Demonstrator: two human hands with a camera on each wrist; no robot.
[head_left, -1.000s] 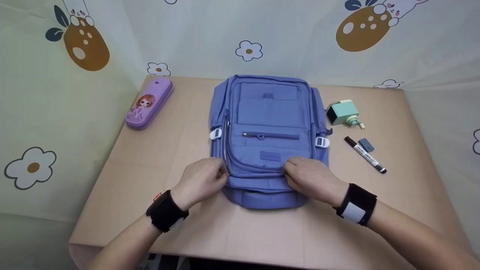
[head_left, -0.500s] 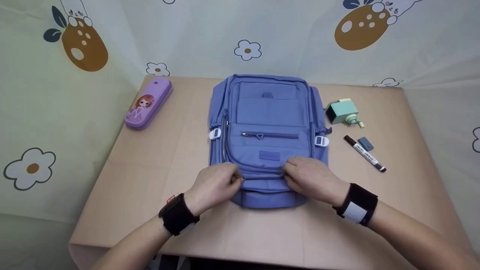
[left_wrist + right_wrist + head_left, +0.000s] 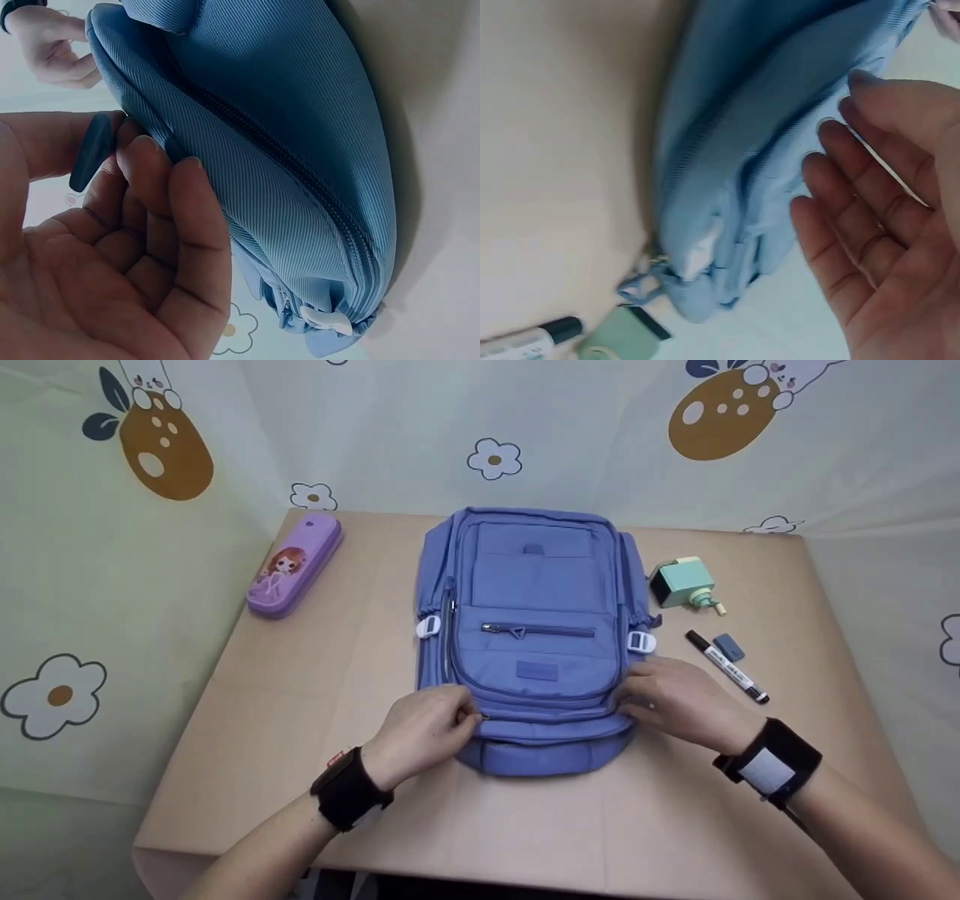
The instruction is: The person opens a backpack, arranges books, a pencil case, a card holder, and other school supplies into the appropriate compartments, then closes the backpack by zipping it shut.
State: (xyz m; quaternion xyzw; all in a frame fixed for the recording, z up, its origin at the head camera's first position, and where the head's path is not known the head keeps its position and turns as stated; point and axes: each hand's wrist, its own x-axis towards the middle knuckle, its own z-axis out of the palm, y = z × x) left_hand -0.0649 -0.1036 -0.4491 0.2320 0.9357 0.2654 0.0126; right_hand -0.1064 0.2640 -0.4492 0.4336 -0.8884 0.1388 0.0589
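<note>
A blue backpack [image 3: 534,585] lies flat with its front up and its lower end towards me. At its lower left, my left hand [image 3: 427,731] pinches a zipper pull [image 3: 93,153]; the pull's dark blue tab sticks out between thumb and forefinger in the left wrist view. Beside the lower right corner of the bag is my right hand [image 3: 679,701]. Its fingers are loosely bent and hold nothing in the right wrist view [image 3: 885,202]. Whether those fingertips touch the fabric I cannot tell.
A purple pencil case [image 3: 296,566] with a doll picture lies at the back left. Right of the bag stand a mint-green pencil sharpener [image 3: 684,583] with a crank, a small blue-grey eraser [image 3: 728,647] and a black-and-white marker [image 3: 727,666]. Printed cloth surrounds the table [image 3: 285,720].
My left hand has slid rightward along the bag's lower zipper, then stayed there. My right hand has let go of the lower front and shifted right to the corner.
</note>
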